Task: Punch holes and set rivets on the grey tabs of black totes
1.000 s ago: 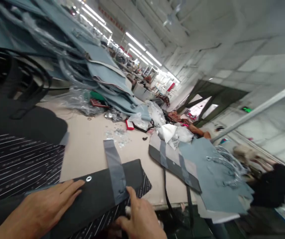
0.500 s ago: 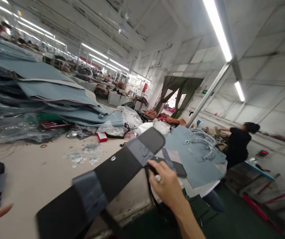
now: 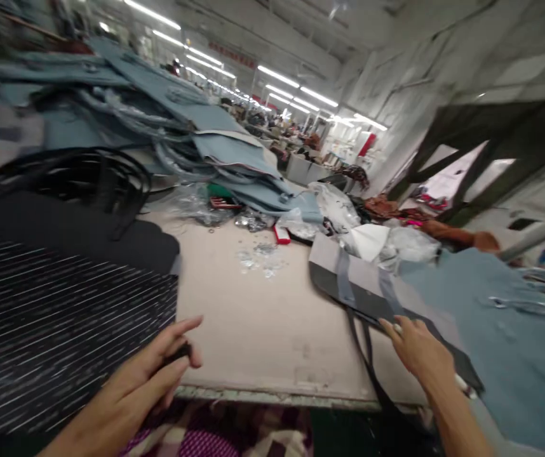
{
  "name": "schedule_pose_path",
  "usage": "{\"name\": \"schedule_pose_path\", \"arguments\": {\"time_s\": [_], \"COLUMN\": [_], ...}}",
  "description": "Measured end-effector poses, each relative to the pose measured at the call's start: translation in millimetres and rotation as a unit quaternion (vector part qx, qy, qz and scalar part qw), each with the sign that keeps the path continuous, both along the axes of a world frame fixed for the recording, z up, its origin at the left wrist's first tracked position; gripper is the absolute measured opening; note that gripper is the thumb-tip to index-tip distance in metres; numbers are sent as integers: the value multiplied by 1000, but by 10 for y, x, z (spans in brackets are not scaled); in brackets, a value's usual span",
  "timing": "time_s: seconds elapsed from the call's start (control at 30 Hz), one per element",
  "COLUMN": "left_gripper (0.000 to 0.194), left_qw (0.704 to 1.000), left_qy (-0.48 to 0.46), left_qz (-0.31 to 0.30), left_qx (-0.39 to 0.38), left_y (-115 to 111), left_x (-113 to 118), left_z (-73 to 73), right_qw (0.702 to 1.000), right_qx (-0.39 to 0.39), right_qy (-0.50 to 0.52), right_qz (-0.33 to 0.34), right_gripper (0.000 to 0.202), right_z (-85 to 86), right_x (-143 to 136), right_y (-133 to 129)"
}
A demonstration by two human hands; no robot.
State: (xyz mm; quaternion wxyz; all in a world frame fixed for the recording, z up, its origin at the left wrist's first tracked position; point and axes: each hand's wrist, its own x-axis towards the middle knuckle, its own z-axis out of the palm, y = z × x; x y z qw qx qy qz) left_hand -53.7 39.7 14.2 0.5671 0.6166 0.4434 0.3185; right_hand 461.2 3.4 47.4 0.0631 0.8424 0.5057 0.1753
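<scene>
A flat panel point(image 3: 372, 293), black with grey parts and dark strips across it, lies at the right of the table, its black strap point(image 3: 372, 368) hanging over the front edge. My right hand point(image 3: 418, 349) is closed on the panel's near edge. Above the front edge, left of the middle, my left hand point(image 3: 158, 368) holds a small black item point(image 3: 180, 353) between curled fingers; what it is I cannot make out. Beside that hand lies a black piece with striped fabric point(image 3: 63, 317). Small clear and silvery discs point(image 3: 260, 259) are scattered on the table.
Blue-grey pieces point(image 3: 225, 127) are heaped at the back left. Black straps point(image 3: 105, 178) loop over the left stack. A red box point(image 3: 282, 235) and plastic bags point(image 3: 334, 206) sit at the back. Blue-grey sheets point(image 3: 505, 336) cover the right side. The pale tabletop point(image 3: 253, 330) lies between.
The view has swung left. The panel has gone from raised and tilted to lying flat at the right, with my right hand still on it. More of my left hand shows, with the small black item.
</scene>
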Motion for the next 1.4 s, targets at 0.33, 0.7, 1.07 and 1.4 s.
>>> {"name": "schedule_pose_path", "arguments": {"time_s": [0.33, 0.7, 1.07, 1.4], "left_gripper": [56, 63, 57, 90], "left_qw": [993, 959, 956, 946], "left_qy": [-82, -227, -221, -193], "left_qz": [-44, -30, 14, 28], "left_qx": [-66, -167, -191, -257], "left_y": [-121, -76, -77, -54], "left_x": [-39, -149, -255, -223], "left_z": [106, 108, 9, 50], "right_qw": [979, 843, 708, 654], "right_qx": [-36, 89, 81, -61], "right_qy": [15, 298, 458, 435], "right_qz": [199, 440, 531, 616], "right_gripper": [45, 32, 24, 36], "right_z": [-504, -319, -28, 65], "right_x": [-1275, -2635, -3258, -3453], "right_y": [799, 642, 325, 342]}}
